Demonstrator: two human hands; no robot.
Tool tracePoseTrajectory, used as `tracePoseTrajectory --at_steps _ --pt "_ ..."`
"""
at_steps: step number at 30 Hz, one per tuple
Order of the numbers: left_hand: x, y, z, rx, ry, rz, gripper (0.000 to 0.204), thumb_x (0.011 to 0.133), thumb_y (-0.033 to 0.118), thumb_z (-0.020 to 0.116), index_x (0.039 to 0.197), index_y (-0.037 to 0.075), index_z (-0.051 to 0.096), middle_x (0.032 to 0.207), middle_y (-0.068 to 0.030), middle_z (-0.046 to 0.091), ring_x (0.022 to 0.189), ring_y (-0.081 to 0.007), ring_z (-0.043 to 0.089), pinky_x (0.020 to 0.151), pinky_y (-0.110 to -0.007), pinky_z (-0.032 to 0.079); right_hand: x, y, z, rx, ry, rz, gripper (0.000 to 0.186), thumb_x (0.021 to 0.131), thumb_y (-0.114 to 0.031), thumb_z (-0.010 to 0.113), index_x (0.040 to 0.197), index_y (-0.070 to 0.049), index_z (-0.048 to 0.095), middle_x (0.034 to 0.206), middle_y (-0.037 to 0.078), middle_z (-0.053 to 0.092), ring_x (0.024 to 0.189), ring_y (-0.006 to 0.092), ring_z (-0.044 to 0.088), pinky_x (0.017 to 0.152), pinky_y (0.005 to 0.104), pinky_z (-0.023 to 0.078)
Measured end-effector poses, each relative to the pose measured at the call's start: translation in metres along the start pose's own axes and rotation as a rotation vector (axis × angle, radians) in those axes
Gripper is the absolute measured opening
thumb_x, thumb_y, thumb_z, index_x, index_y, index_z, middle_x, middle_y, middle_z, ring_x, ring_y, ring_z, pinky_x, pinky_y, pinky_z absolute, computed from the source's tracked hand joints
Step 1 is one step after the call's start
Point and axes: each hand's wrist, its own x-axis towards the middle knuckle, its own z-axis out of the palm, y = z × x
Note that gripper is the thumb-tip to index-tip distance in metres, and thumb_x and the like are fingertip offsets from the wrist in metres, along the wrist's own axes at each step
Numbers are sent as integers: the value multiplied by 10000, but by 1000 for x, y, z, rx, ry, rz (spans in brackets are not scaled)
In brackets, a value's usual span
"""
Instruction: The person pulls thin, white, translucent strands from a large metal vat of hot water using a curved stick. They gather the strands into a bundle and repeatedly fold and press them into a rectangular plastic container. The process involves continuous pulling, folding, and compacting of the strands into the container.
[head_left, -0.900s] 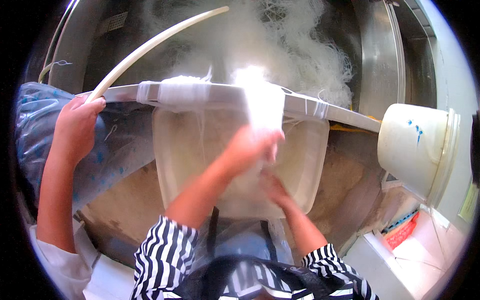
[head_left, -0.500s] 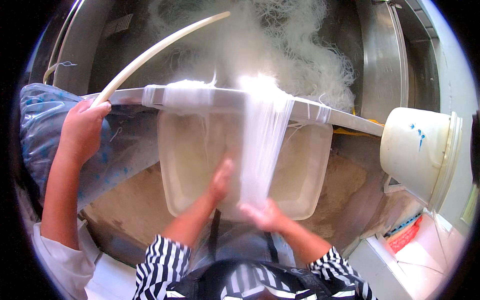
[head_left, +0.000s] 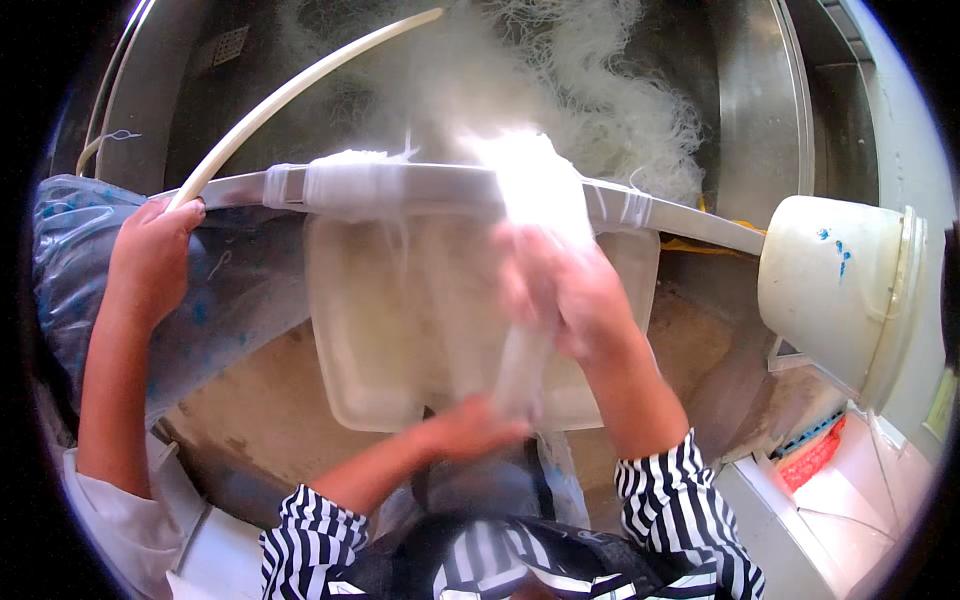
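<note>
A thick bundle of fine white strands (head_left: 548, 195), much like yarn, hangs over the metal rim of a vat. My right hand (head_left: 580, 290) is closed around it a little below the rim, its fingers blurred. Lower down, my left hand (head_left: 475, 425) is at the tail of the same bundle. The left fingers are smeared by motion, so their grip is unclear. Beneath the strands is a pale plastic basin (head_left: 365, 375). A shorter wrap of white strands (head_left: 350, 182) lies over the rim (head_left: 450, 182) to the left.
Loose white strands (head_left: 640, 130) float in the steaming vat. At the left, another person's hand (head_left: 150, 255) holds a curved pale rod (head_left: 270, 102) over the rim. Clear plastic sheeting (head_left: 85, 270) lies below that hand. A white bucket (head_left: 830, 285) is at the right.
My right hand has moved up from the bundle's lower end to just below the rim. My left hand has come right and down to the bundle's tail.
</note>
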Motion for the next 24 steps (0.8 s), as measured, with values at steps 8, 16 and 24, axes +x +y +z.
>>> tracePoseTrajectory --at_steps 8,16,24 --pt "79 65 -80 -862 111 191 446 783 304 501 1050 -50 451 939 -145 551 826 -192 534 735 -326 418 -105 143 -34 -1240 -353 6 270 796 -230 513 995 -50 543 941 170 547 862 288 524 779 363 405" --pt "18 62 17 276 -42 445 217 800 226 478 937 64 522 857 -140 537 804 -310 516 721 -397 413 -21 60 -77 548 -57 -170 586 824 -478 350 1183 -15 362 1159 161 436 1058 251 435 869 393 366" --pt "-19 -56 -23 775 396 -331 586 646 159 532 1180 -6 357 1158 -185 429 1087 -298 399 928 -366 307 -49 40 -22 -344 -156 -9 238 812 -240 508 907 -28 557 749 52 560 616 112 525 565 253 433"
